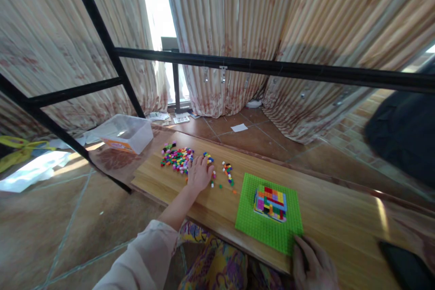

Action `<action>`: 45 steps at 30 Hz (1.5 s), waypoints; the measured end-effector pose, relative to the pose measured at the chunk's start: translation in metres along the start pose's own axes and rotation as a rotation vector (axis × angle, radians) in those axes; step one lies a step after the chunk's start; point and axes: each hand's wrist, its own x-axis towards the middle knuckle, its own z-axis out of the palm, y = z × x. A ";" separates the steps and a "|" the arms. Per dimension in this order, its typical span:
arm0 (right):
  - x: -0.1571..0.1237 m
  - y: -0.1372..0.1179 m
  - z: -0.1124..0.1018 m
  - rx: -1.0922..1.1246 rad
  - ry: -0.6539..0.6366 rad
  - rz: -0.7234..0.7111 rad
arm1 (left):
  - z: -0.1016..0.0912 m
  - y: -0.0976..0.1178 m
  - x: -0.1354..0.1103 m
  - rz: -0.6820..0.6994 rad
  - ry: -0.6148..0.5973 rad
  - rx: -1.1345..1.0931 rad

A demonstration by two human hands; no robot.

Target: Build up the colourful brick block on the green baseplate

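My left hand [199, 174] reaches out over the wooden board [333, 217], palm down, its fingers resting on the right edge of a pile of small coloured bricks [176, 157]; what its fingertips hold is hidden. A smaller cluster of bricks [228, 172] lies just right of that hand. My right hand [314, 266] presses on the near right corner of a green baseplate [251, 217], fingers curled on its edge. A flat multicoloured block of bricks [271, 202] stands on the baseplate's middle.
A clear plastic tub [126, 132] sits on the floor beyond the board's left end. Black metal frame bars [272, 68] cross in front of striped curtains. Papers lie on the tiled floor. A dark object [406, 267] rests at the board's near right.
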 end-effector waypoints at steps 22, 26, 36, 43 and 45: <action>-0.002 -0.002 -0.001 0.031 -0.022 0.005 | 0.009 -0.010 0.065 0.123 -0.111 -0.172; 0.000 -0.005 -0.003 0.010 -0.027 0.016 | 0.018 -0.004 0.058 0.238 -0.203 -0.207; 0.002 -0.008 -0.006 0.004 -0.032 0.026 | 0.007 0.028 0.056 0.616 -0.432 -0.340; 0.003 -0.010 -0.008 -0.006 -0.023 0.020 | -0.005 0.037 0.035 0.748 -0.513 -0.392; 0.003 -0.010 -0.008 -0.001 -0.027 0.025 | -0.011 0.035 0.027 0.741 -0.515 -0.397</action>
